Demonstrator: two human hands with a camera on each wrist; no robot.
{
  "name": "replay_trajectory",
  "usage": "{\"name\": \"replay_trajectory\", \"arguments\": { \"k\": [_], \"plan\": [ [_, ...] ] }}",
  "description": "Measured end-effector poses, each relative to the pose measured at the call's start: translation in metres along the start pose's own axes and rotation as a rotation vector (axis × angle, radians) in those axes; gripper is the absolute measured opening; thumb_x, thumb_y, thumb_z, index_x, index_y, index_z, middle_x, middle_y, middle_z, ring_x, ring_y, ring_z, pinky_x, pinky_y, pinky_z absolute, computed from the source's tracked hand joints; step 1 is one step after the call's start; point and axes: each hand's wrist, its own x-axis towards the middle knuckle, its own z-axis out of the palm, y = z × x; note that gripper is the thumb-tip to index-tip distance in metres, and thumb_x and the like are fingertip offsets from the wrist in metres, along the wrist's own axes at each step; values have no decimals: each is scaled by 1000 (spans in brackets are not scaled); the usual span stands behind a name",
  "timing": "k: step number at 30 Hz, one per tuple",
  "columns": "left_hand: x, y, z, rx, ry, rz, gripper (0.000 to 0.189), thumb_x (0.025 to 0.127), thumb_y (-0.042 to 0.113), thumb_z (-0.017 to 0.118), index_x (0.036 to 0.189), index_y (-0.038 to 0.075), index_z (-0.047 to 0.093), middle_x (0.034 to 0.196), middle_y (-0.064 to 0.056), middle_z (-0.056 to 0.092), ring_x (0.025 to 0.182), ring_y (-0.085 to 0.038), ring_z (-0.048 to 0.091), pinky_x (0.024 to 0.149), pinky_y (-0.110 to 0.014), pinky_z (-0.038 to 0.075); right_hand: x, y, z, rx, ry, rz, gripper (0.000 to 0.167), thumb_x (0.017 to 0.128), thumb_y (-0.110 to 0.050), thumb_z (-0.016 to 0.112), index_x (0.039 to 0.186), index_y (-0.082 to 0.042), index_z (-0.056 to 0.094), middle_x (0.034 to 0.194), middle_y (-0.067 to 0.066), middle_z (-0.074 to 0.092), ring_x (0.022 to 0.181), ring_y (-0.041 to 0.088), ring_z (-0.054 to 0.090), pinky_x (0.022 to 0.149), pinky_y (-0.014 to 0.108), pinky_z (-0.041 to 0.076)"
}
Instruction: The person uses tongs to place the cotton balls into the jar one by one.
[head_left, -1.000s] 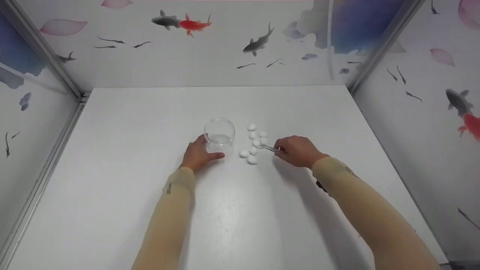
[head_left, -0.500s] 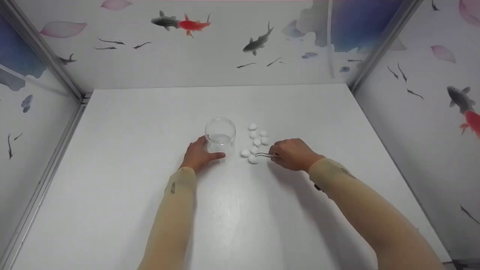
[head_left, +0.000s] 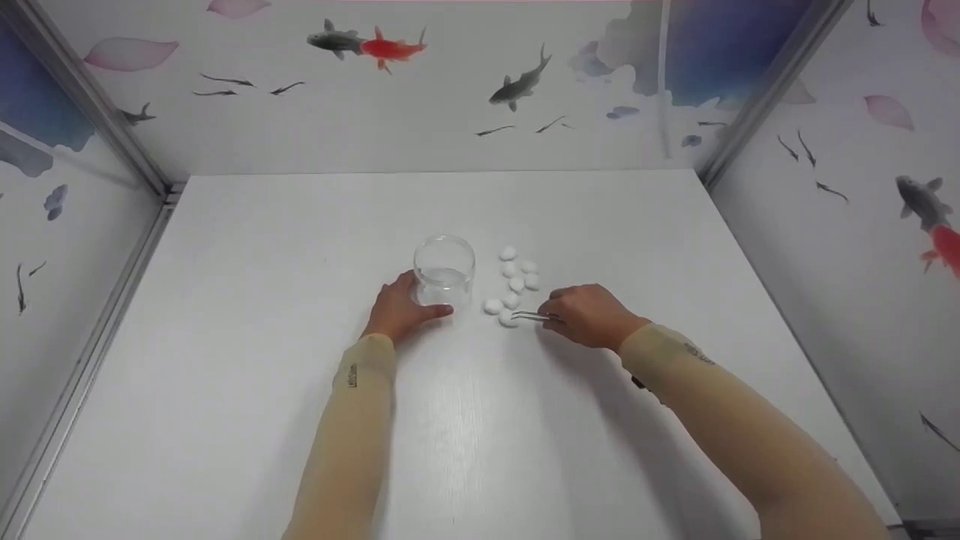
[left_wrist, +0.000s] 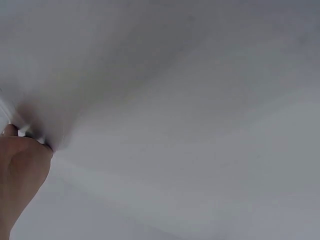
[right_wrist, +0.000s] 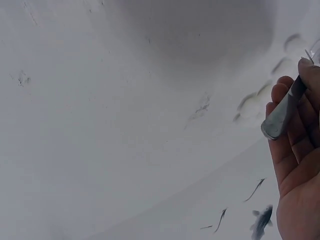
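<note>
A clear, round-mouthed jar point(head_left: 444, 279) stands on the white table, and nothing shows inside it. My left hand point(head_left: 399, 307) holds its left side, thumb across the front and fingers behind. Metal tweezers point(head_left: 532, 316) are pinched in my right hand point(head_left: 591, 315), their tips pointing left. Those tips lie at the nearest white ball point(head_left: 507, 320), a soft-looking, cotton-like one; whether they grip it I cannot tell. Several similar balls point(head_left: 517, 285) lie in a loose group right of the jar. In the right wrist view the tweezers' wide end point(right_wrist: 277, 120) lies across the fingers.
White panels printed with fish and petals enclose the table point(head_left: 225, 360) at the back point(head_left: 420, 135) and both sides. Metal rails point(head_left: 97, 97) run along the corners. The left wrist view shows mostly blurred white surface beside the left hand point(left_wrist: 22, 172).
My right hand has drawn the tweezers toward me, from the middle of the group of balls to the nearest ball. My left hand has stayed at the jar.
</note>
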Motion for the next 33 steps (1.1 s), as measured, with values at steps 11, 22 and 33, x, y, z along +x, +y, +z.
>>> {"name": "replay_trajectory", "arguments": {
  "k": [11,22,33],
  "plan": [
    [1,0,0,7,-12,-21,101,75,50,85,154,10,36,154,-10,42,146,-28,28,124,-40,4,2,-2,5,-15,21,-25,15,84,-7,78,98,-13,79,80,-3,66,68,14,63,60,34,57],
    [2,-2,0,-6,-6,-12,102,75,50,85,154,10,36,155,-10,41,147,-30,27,124,-42,6,10,1,16,-71,105,-59,14,84,-1,69,85,-12,78,71,-1,64,59,13,59,52,33,55],
    [3,-4,2,5,-8,-33,104,73,54,84,155,13,35,156,-9,39,148,-32,23,123,-46,12,5,13,-12,-60,213,-66,15,84,-1,69,80,-12,78,68,-2,63,54,12,57,46,33,52]
  ]
}}
